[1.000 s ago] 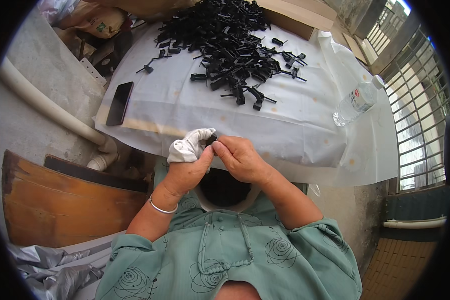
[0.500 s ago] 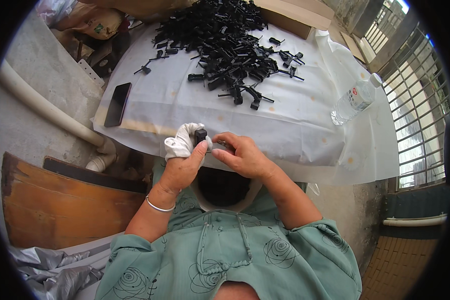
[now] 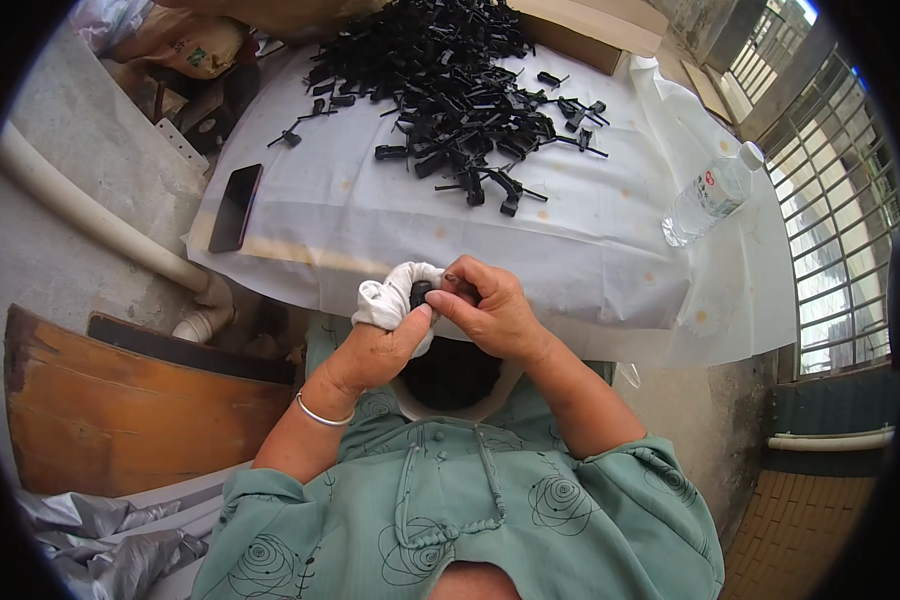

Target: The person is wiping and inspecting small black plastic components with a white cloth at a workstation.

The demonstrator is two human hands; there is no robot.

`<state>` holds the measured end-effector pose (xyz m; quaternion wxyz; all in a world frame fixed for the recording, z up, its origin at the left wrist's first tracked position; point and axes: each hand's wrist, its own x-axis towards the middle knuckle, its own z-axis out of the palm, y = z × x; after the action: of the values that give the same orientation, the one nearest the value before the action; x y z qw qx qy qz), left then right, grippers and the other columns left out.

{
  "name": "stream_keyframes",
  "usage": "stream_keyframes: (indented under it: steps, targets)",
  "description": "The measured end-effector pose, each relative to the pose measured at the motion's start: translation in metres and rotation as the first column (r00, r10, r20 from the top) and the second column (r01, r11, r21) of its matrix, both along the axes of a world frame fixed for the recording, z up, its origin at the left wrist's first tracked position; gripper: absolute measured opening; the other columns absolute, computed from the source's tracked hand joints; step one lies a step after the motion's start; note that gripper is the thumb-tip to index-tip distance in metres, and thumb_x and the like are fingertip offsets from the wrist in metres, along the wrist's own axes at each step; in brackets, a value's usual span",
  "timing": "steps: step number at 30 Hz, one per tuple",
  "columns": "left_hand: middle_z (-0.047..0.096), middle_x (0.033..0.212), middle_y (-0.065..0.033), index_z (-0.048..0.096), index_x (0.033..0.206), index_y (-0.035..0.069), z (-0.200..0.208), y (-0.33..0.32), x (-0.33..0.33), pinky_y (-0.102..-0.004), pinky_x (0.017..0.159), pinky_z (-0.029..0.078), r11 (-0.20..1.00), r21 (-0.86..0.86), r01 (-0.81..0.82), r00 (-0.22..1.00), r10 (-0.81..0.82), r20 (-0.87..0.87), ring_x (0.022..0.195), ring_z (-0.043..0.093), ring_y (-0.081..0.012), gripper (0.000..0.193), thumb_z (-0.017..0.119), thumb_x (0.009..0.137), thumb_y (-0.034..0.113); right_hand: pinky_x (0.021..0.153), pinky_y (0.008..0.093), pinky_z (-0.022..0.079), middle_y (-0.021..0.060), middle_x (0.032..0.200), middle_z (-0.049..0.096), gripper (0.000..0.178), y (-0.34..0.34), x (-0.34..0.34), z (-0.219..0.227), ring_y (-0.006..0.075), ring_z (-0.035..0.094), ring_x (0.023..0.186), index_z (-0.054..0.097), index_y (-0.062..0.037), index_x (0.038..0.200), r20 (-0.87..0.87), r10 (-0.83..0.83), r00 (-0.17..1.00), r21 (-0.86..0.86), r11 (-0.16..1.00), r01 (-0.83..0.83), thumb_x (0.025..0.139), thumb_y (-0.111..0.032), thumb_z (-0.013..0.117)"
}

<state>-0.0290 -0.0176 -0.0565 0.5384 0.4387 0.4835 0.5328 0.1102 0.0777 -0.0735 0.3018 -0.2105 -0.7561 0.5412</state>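
My left hand, with white cloth wrapped about its fingers, grips a small black plastic part under the thumb. The fingers of my right hand are closed in a pinch at the right side of that part. Whatever they pinch is mostly covered by the fingers. Below both hands, between my knees, stands a pale-rimmed bucket with a dark inside. On the table ahead lies a large heap of similar black plastic parts, several with thin stems sticking out.
A white plastic sheet covers the table. A dark phone rests near its left edge, and a clear water bottle leans at the right. Behind the heap is a cardboard box. A brown wooden board stands at lower left.
Both hands have come closer together; the left, with the cloth and black part, shifted right. My right fingers now reach in against the part.
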Motion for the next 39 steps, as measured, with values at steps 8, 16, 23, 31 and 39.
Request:
stream_keyframes:
  steps: [8, 16, 23, 31, 39]
  targets:
    - [0.05, 0.088, -0.0065, 0.046, 0.107, 0.002, -0.009, 0.005, 0.004, -0.0249, 0.069, 0.041, 0.972, 0.201, -0.118, 0.892, 0.193, -0.409, 0.076, 0.047, -0.0144, 0.025, 0.043, 0.082, 0.002, 0.054, 0.0332, 0.039, 0.0144, 0.063, 0.049, 0.022, -0.001, -0.003, 0.007, 0.0251, 0.042, 0.053, 0.051, 0.0007, 0.077, 0.089, 0.1, 0.991, 0.213, 0.97, -0.117, 0.091, -0.016, 0.049]
    - [0.056, 0.094, -0.0162, 0.05, 0.107, -0.001, -0.002, 0.002, 0.001, -0.0333, 0.079, 0.044, 0.973, 0.214, -0.084, 0.792, 0.196, -0.579, 0.088, 0.055, -0.03, 0.029, 0.049, 0.079, 0.006, 0.057, 0.0382, 0.042, 0.0197, 0.066, 0.055, 0.021, 0.017, 0.006, 0.008, 0.0355, 0.051, 0.058, 0.055, 0.0015, 0.077, 0.263, 0.182, 0.948, 0.07, 0.976, -0.207, 0.088, -0.017, 0.051]
    - [0.056, 0.112, -0.0161, 0.057, 0.114, 0.004, -0.008, 0.004, -0.013, -0.0335, 0.092, 0.042, 0.962, 0.245, 0.119, 0.556, 0.14, -0.819, 0.103, 0.054, -0.0291, 0.036, 0.061, 0.08, 0.016, 0.065, 0.0413, 0.046, 0.0171, 0.073, 0.062, 0.034, 0.112, 0.001, -0.011, 0.0336, 0.06, 0.072, 0.057, -0.0013, 0.096, 0.336, -0.642, 0.689, 0.619, 0.702, 0.352, 0.083, -0.033, 0.058]
    - [0.053, 0.117, -0.0107, 0.052, 0.113, -0.003, -0.027, 0.01, -0.012, -0.0242, 0.077, 0.048, 0.918, 0.357, -0.174, 0.813, 0.338, -0.474, 0.096, 0.056, -0.0162, 0.027, 0.055, 0.086, 0.002, 0.058, 0.0379, 0.046, 0.0139, 0.072, 0.06, 0.022, 0.075, -0.002, -0.013, 0.0289, 0.058, 0.061, 0.055, -0.0044, 0.098, 0.12, -0.506, 0.854, 0.518, 0.766, 0.381, 0.079, -0.015, 0.059]
    - [0.055, 0.113, -0.0093, 0.047, 0.119, 0.0, 0.013, 0.011, -0.008, -0.0244, 0.081, 0.045, 0.954, 0.267, 0.137, 0.788, 0.058, -0.613, 0.098, 0.055, -0.0143, 0.034, 0.054, 0.085, 0.001, 0.052, 0.0336, 0.041, 0.0104, 0.064, 0.052, 0.028, 0.028, 0.019, 0.029, 0.0236, 0.05, 0.055, 0.054, -0.0034, 0.099, 0.258, 0.118, 0.959, 0.411, 0.885, -0.219, 0.073, -0.01, 0.065]
